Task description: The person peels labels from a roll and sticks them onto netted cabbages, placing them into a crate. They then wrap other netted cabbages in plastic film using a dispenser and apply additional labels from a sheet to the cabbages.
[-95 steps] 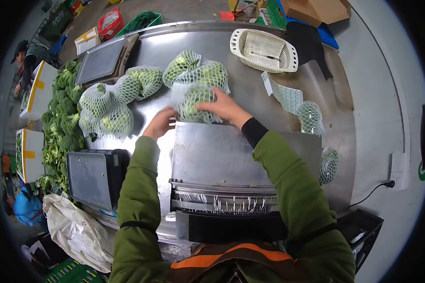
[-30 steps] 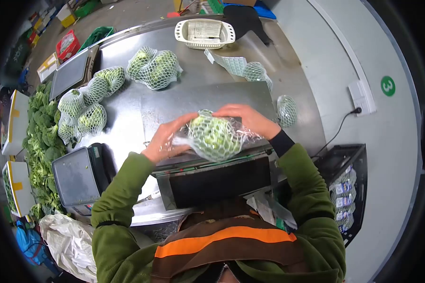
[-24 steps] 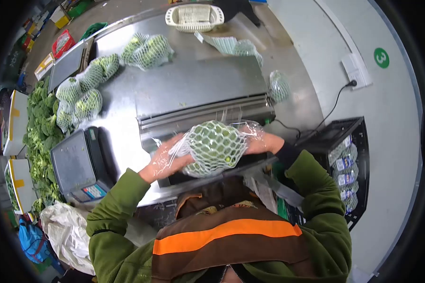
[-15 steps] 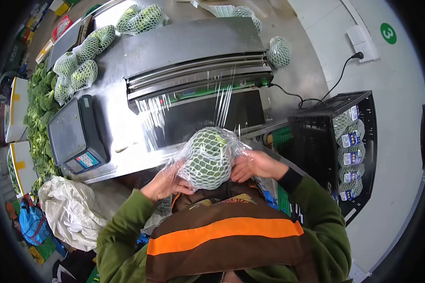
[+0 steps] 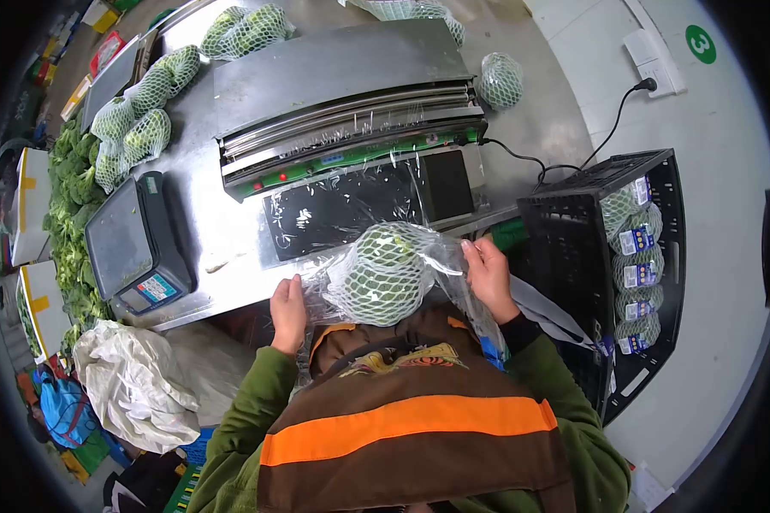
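A round green vegetable head in a white foam net (image 5: 382, 275) sits at the table's front edge, just before my apron, with clear plastic film (image 5: 342, 205) under and around it. My left hand (image 5: 288, 313) is closed on the film to the left of the netted head. On the other side, my right hand (image 5: 490, 279) pinches the film and holds it stretched out from the head. The film also lies over the dark plate of the wrapping machine (image 5: 351, 141), whose front bar is green with red buttons.
A digital scale (image 5: 128, 235) stands at the left, near a pile of broccoli (image 5: 73, 218). Several netted heads (image 5: 148, 135) lie at the back left, and one netted head (image 5: 500, 81) is right of the machine. A black crate (image 5: 565, 231) holds labelled netted packs (image 5: 637, 275). A power cord (image 5: 618, 128) runs to the wall.
Both hands have moved outward from under the netted head and now pull the film apart to either side. The film no longer rises from the machine's rollers; it lies lower over the dark plate.
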A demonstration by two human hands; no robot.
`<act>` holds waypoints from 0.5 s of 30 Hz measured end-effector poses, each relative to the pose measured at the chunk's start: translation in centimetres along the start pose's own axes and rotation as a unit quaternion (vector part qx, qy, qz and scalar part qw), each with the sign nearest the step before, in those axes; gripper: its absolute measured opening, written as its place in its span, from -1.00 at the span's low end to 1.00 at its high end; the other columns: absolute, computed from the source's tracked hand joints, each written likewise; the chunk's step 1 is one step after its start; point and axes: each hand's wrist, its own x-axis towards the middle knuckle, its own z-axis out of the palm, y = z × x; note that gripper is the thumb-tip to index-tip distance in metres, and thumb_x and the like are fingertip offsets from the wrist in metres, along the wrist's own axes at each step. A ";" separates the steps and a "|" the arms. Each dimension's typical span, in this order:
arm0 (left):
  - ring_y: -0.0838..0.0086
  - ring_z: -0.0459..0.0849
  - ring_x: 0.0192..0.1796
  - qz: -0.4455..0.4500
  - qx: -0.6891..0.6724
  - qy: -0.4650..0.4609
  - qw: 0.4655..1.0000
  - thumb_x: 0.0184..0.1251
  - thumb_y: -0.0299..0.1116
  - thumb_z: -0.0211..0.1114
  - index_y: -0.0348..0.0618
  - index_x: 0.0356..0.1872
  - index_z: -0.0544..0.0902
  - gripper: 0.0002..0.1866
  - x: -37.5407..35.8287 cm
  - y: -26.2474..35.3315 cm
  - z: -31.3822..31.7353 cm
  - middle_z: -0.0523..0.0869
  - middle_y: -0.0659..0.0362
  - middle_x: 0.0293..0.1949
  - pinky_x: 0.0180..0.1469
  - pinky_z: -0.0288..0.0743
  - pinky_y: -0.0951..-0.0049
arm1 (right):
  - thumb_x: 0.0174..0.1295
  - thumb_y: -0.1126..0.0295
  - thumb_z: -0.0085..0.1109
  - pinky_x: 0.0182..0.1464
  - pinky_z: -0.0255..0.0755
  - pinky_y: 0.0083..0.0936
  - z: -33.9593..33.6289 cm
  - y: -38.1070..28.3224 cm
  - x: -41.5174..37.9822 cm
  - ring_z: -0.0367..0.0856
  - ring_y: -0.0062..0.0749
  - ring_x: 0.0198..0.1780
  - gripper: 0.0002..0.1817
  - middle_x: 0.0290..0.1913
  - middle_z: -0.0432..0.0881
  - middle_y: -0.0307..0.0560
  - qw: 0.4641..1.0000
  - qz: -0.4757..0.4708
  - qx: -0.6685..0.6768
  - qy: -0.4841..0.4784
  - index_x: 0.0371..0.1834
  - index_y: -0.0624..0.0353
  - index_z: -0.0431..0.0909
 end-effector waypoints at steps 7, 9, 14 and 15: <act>0.05 0.74 -0.13 0.044 0.172 -0.152 0.972 0.46 -0.17 0.18 -0.29 -0.12 0.70 -0.66 1.7 -5.8 7.3 0.77 -0.09 -0.23 -0.05 0.57 0.16 | 0.38 0.30 0.17 -0.09 0.43 -0.25 9.3 10.1 0.9 0.55 -0.29 -0.20 -0.77 -0.26 0.62 0.21 0.989 -0.077 -0.061 -0.109 -0.14 0.29 0.57; 0.11 0.75 -0.07 0.115 -0.099 -0.306 0.940 0.44 -0.20 0.23 -0.23 0.00 0.67 -0.68 2.2 -10.7 9.8 0.78 0.03 -0.08 -0.01 0.59 0.17 | 0.38 0.26 0.14 0.38 0.29 -0.35 11.7 9.8 -0.1 0.46 -0.23 0.31 -0.54 0.25 0.52 0.19 0.957 0.055 0.105 -0.264 0.29 0.21 0.44; 0.18 0.68 0.09 -0.393 -0.405 -0.327 0.758 0.41 -0.19 0.27 -0.19 0.13 0.61 -0.61 -0.4 0.4 10.4 0.73 0.12 0.08 0.15 0.55 0.22 | 0.40 0.25 0.13 0.41 0.24 -0.37 10.2 3.0 -1.2 0.41 -0.24 0.35 -0.50 0.30 0.47 0.18 0.886 0.150 0.276 -0.340 0.34 0.20 0.39; 0.18 0.67 0.10 -0.410 -0.413 -0.324 0.746 0.42 -0.19 0.27 -0.19 0.14 0.61 -0.61 -0.7 2.1 10.2 0.73 0.12 0.08 0.17 0.54 0.23 | 0.40 0.24 0.13 0.42 0.23 -0.37 10.0 2.0 -1.3 0.40 -0.24 0.36 -0.49 0.31 0.46 0.17 0.880 0.144 0.284 -0.353 0.35 0.20 0.38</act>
